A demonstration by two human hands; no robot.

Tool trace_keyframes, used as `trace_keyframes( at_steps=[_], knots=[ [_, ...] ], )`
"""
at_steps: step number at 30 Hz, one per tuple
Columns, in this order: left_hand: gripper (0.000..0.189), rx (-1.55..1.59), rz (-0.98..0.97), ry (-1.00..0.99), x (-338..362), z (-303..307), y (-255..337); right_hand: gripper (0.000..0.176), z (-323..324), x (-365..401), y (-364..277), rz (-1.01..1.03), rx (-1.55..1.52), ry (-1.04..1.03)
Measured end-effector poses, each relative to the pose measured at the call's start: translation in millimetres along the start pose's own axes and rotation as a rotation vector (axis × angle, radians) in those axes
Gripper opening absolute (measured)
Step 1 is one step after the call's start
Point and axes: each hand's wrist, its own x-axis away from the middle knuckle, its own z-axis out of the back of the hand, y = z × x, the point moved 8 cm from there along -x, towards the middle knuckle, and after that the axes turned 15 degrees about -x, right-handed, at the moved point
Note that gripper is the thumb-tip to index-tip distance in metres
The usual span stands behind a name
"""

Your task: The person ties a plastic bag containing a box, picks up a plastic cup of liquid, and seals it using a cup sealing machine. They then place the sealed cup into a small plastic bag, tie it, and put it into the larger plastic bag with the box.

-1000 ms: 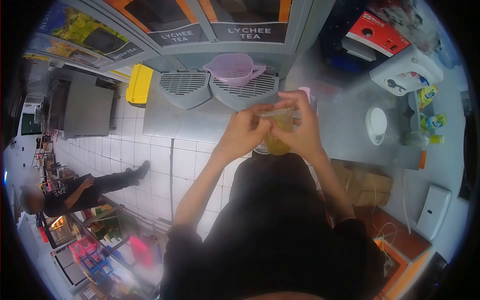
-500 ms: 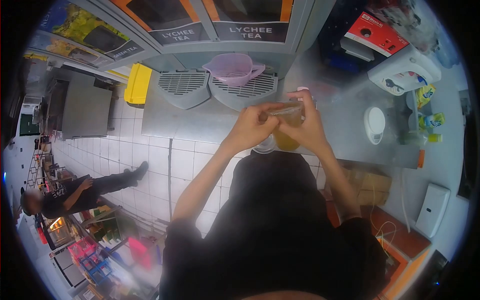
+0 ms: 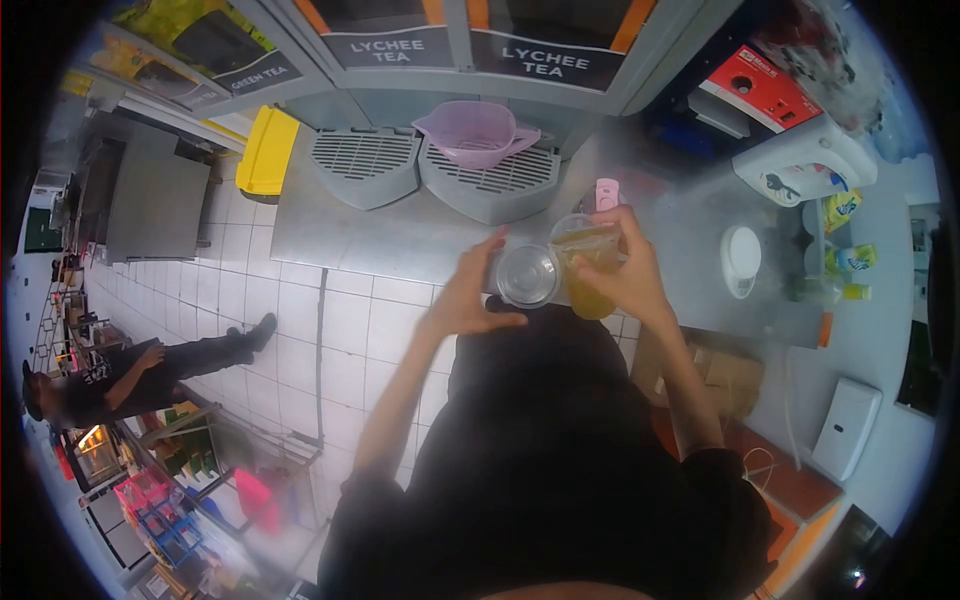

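Note:
My right hand (image 3: 636, 278) is closed round the upper part of a clear plastic cup (image 3: 591, 302) of yellow-brown drink, its thumb pressed across the near side of the rim. Just left of this cup, at the counter's front edge, is a clear, round plastic container (image 3: 527, 276) seen from above. My left hand (image 3: 470, 292) curves about the container's left side with thumb and fingers spread wide, fingertips close to its rim. Behind the cup lies a small pink-topped object (image 3: 606, 192).
A purple measuring jug (image 3: 470, 135) rests on grey drip trays (image 3: 365, 170) below the drink dispensers. To the right are a white scale (image 3: 741, 258), a large white jug (image 3: 805, 165) and a red box (image 3: 757, 88). A person (image 3: 110, 385) stands across the tiled floor at left.
My left hand has come off the cup's rim and moved left and down, opening beside the clear container. My right hand keeps the cup, slightly lower and further right; the view has shifted slightly.

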Motion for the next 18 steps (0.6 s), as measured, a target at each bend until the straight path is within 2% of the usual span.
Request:
trace_keyframes(
  at_steps=[1, 3, 7, 9, 11, 13, 14, 16, 18],
  knots=[
    [0.113, 0.007, 0.004, 0.007, -2.4, -16.1, -0.1, 0.051, -2.4, -0.2, 0.0, -0.002, 0.015, -0.021],
    [0.099, -0.057, 0.019, 0.199, -3.9, -22.8, 4.5, 0.051, -7.8, -0.2, -0.4, -0.006, 0.057, -0.035],
    [0.086, 0.060, 0.135, 0.243, -5.1, -21.3, 6.2, 0.052, -19.5, -2.8, -9.1, 0.007, 0.187, -0.051],
    [0.079, -0.122, 0.060, 0.303, -3.8, -2.1, 31.7, 0.052, -27.3, -4.7, -17.5, 0.019, 0.250, -0.064],
    [0.080, -0.124, 0.094, 0.346, -2.0, 5.7, 42.1, 0.052, -32.1, -6.6, -25.9, 0.030, 0.308, -0.071],
    [0.081, -0.125, 0.124, 0.384, -1.4, 5.0, 43.4, 0.052, -38.5, -8.1, -40.7, 0.141, 0.410, -0.093],
    [0.080, -0.086, 0.106, 0.419, -1.9, 4.3, 43.5, 0.052, -38.9, -10.4, -41.9, 0.142, 0.413, -0.100],
    [0.080, -0.043, 0.092, 0.458, -3.3, 2.9, 44.7, 0.051, -43.9, -13.8, -52.5, 0.285, 0.513, -0.174],
    [0.079, -0.024, 0.092, 0.506, -4.8, 5.8, 48.7, 0.050, -45.3, -17.0, -60.6, 0.304, 0.562, -0.202]
  ],
)
